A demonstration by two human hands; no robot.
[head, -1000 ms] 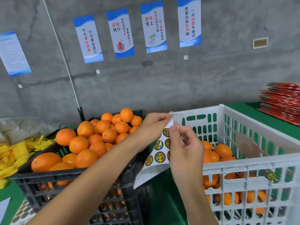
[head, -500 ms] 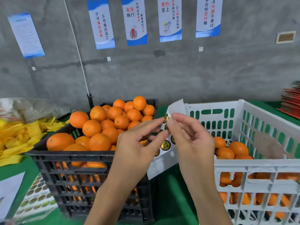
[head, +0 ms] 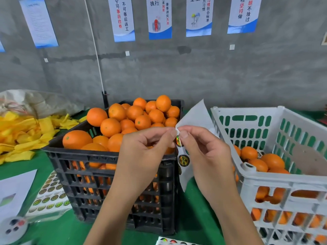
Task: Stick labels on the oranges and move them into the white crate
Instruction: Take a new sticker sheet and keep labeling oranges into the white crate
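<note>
Both of my hands are working on the label sheet [head: 192, 119], which I am holding up between the black crate [head: 113, 174] and the white crate [head: 276, 183]. My left hand [head: 141, 156] is pinching the sheet's edge with thumb and forefinger curled tight, and my right hand [head: 207, 156] is pinching right beside it, its fingertips [head: 184, 134] working at the topmost round label [head: 178, 140]. I cannot tell whether that label's edge is lifting yet.

Risks, as I am judging them: the backing is thin and curling, so I am likely to tear it or crease the label if I am pulling too sharply. A label that is folding onto itself is not going to stick cleanly. With both hands occupied, I am also holding no fruit; the unlabelled oranges [head: 134, 114] are sitting heaped high in the black crate, so reaching in carelessly is risking a roll-off. Some oranges are already lying in the white crate, well below its rim.
</note>
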